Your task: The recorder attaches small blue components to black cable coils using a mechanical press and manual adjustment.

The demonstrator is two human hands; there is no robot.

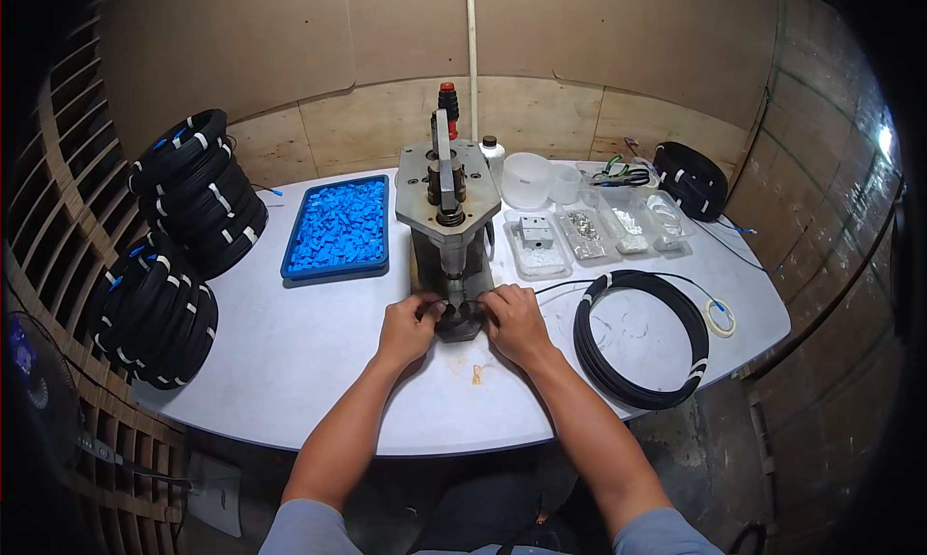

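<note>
white-banded black cable coil (642, 399), grey press (471, 203)

Short sleeves (309, 529) of pale grey-blue cloth are worn above bare forearms (338, 428) and bare hands (407, 333), with dark legwear (478, 512) dimly seen below.

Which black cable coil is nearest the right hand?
The front-right coil, lying flat; the left stacks and back-right coil sit farther from the right hand.
</note>
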